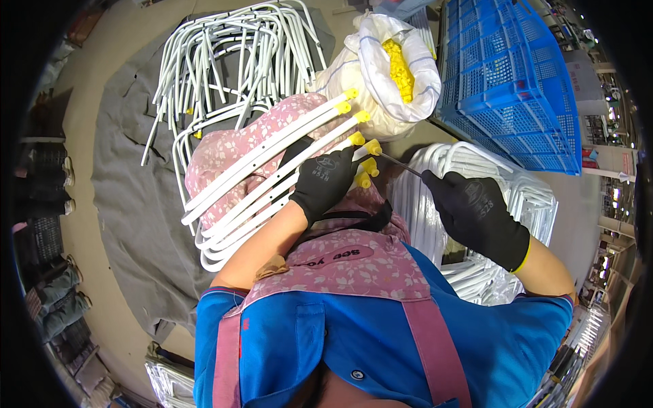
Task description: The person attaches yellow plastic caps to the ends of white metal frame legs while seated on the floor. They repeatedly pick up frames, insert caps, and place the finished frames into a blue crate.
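My left hand [323,182], in a black glove, grips a bundle of bent white metal tubes [258,180] lying across my lap on a pink flowered apron. Several tube ends carry yellow plastic caps [360,117]. My right hand [474,212], also black-gloved, holds a thin dark tool [398,163] whose tip touches the yellow cap [372,147] on the tube end by my left fingers. Two more yellow caps [366,175] sit just below that tip.
A white sack of loose yellow caps [398,68] stands ahead. A blue plastic crate [510,81] is at the upper right. Piles of white bent tubes lie on a grey cloth [129,197] at upper left [231,61] and at my right [490,177].
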